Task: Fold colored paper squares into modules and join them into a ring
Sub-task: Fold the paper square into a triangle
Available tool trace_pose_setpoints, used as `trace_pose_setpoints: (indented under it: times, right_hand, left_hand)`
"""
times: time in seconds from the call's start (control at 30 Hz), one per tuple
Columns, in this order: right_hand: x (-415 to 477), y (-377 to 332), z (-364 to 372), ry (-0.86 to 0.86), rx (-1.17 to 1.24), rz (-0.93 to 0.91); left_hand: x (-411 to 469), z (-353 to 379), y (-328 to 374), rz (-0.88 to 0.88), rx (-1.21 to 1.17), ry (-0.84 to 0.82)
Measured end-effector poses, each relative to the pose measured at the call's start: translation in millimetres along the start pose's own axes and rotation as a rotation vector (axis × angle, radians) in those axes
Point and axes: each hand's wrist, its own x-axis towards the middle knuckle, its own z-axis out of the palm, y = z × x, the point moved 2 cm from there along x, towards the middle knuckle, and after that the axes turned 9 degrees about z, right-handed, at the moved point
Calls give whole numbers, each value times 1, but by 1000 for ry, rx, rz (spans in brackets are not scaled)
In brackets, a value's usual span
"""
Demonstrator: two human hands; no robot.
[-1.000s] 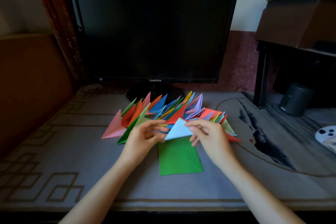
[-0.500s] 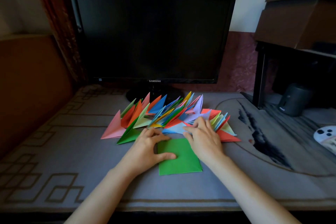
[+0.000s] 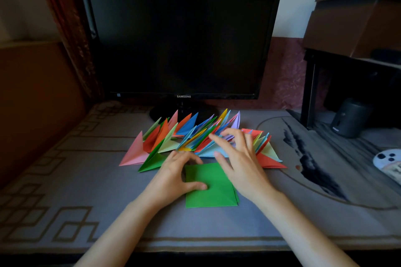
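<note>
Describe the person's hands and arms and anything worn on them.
The left hand and right hand are bare: no gloves, rings, watch or bracelet show. The left forearm and right forearm are bare too, no sleeve in view. The right hand's fingers are blurred, so small details there are unclear.

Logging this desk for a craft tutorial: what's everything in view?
folded triangular paper modules: many, mixed colours, piled before the monitor
green paper squares: small stack, green, nearest the person
flat-screen monitor: one, black, rear centre
patterned table mat: one, grey, under everything
cardboard box: one, brown, upper right
cylindrical speaker: one, dark grey, right
rounded object with black dots: one, white, right edge
left hand: one, thumb resting on the green squares
right hand: one, fingers spread, above the modules
</note>
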Motion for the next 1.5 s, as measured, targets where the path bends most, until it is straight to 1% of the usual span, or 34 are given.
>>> trace_pose_setpoints:
  times: [0.07, 0.13, 0.2, 0.3, 0.37, 0.43, 0.47, 0.57, 0.63, 0.7, 0.8, 0.9, 0.97, 1.07, 1.17, 1.27, 1.5]
  right_hand:
    - [-3, 0, 3, -114, 67, -20]
    - [-6, 4, 10, -182, 81, -19]
    - [-7, 7, 15, -173, 117, 10]
    - [-8, 7, 12, -94, 231, 72]
    - [-9, 8, 9, -85, 301, 177]
    - [-10, 12, 10, -110, 391, 288]
    - [-10, 13, 11, -129, 453, 318]
    - [-12, 12, 12, -158, 657, 364]
    - [-12, 11, 11, -138, 733, 388]
    - [-12, 9, 10, -140, 779, 384]
    - [-13, 8, 10, -135, 776, 349]
    - [-14, 7, 3, -108, 762, 207]
    - [-16, 7, 3, -102, 668, 105]
    - [-20, 9, 6, -97, 482, 44]
    - [-20, 8, 9, -121, 449, 39]
    - [-19, 8, 10, -101, 461, 44]
    - [-14, 8, 8, -8, 632, 103]
  left_hand:
    - [1, -1, 3, -20, -40, -3]
    - [1, -2, 5, -36, -75, 1]
    - [1, -2, 5, -35, -93, 12]
    - [1, -2, 6, -84, -171, 52]
    - [3, -5, 8, -159, -297, 116]
    - [5, -7, 10, -226, -469, 178]
    - [6, -8, 11, -251, -514, 190]
    - [7, -7, 10, -285, -518, 154]
    - [6, -6, 9, -294, -525, 129]
    - [6, -6, 8, -315, -577, 138]
    - [6, -6, 8, -333, -603, 165]
    - [5, -8, 8, -354, -620, 206]
    - [5, -10, 7, -383, -668, 242]
    - [5, -11, 6, -415, -748, 271]
    - [5, -12, 9, -409, -788, 258]
    - [7, -11, 14, -383, -808, 223]
    - [7, -10, 24, -330, -823, 118]
